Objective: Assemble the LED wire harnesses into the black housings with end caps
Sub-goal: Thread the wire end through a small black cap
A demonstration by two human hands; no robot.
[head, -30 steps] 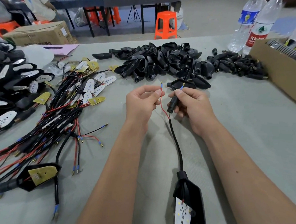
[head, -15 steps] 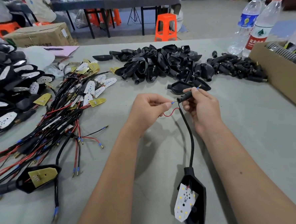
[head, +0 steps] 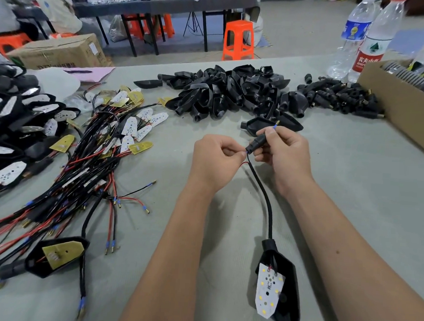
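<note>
since a second ago the two hands have come down from an upright hold to a level one just above the bench [head: 353, 193], and the end cap [head: 258, 141] has turned from standing on end to lying tilted. one blue-tipped lead [head: 275, 125] now pokes out of the cap's far end, where before both leads stood free above it. the red wire [head: 243, 164] has shrunk from a long arc to a short loop at the cap's near mouth. my reading: one lead is threaded through and the red one is being fed in after it, so the cap is partly on.

the left hand [head: 216, 160] is clenched, its thumb and forefinger pinching the tip of the red wire right at the cap's opening. the right hand [head: 284, 152] is curled round the end cap, thumb on top, holding it steady.

from the cap the black sleeved cable [head: 265, 198] runs back towards the person to the black housing [head: 288, 291], which lies on the bench between the forearms with its white led board [head: 269, 289] facing up, untouched by either hand.
</note>
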